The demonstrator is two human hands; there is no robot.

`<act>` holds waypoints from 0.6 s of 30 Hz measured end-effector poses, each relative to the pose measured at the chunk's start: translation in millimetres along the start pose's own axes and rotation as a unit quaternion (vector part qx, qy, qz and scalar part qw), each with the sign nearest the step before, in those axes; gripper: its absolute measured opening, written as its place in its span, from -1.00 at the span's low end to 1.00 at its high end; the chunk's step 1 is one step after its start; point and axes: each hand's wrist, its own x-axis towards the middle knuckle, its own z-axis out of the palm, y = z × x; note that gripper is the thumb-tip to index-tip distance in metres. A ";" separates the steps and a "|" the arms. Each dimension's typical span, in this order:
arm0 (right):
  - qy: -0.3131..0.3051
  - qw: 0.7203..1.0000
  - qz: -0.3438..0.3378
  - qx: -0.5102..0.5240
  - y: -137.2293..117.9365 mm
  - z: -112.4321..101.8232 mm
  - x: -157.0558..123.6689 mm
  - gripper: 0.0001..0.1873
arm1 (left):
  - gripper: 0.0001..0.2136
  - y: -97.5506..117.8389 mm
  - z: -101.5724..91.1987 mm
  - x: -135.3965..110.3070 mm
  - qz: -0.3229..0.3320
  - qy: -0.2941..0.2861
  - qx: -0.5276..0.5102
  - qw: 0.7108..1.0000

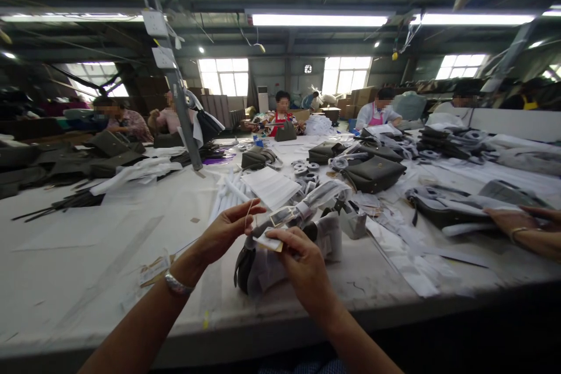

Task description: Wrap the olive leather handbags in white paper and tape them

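Note:
My left hand (230, 231) is closed in a pinch on a thin pale string (248, 214), pulled up above the bag. In my right hand (304, 260), a small white and tan tag (270, 241) is gripped between thumb and fingers. Whether the string joins the tag is too fine to make out. Just below both hands stands a dark handbag (245, 272), partly covered in white wrapping (329, 236). Its strap (324, 193), wrapped in clear plastic, rises behind my fingers, with a pale metal buckle (277, 218) on it.
Beside my left forearm lie several loose tags (154, 269). White sheets (272, 187) and more dark handbags (374, 174) cover the table (109, 292) further back. At right, a co-worker's hands (517, 225) touch another bag (438, 208). A metal post (186, 123) stands at the left.

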 end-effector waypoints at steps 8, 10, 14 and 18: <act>0.002 0.990 -0.092 -0.104 -8.4 -1.9 12.1 -0.81 | -0.52 3.7 -1.3 -4.9 0.069 -0.020 0.033 0.997; -0.025 0.987 -0.088 -0.133 -11.7 -1.4 16.9 -0.77 | -0.49 4.1 0.4 -6.8 0.079 -0.026 0.047 0.995; -0.045 0.957 -0.102 -0.267 -16.5 -1.5 25.9 -0.74 | -0.53 12.5 14.7 -11.4 0.106 -0.043 0.144 0.983; -0.058 0.954 -0.134 -0.260 -14.6 -4.4 28.6 -0.77 | -0.69 22.9 33.5 -25.2 0.220 -0.009 0.336 0.916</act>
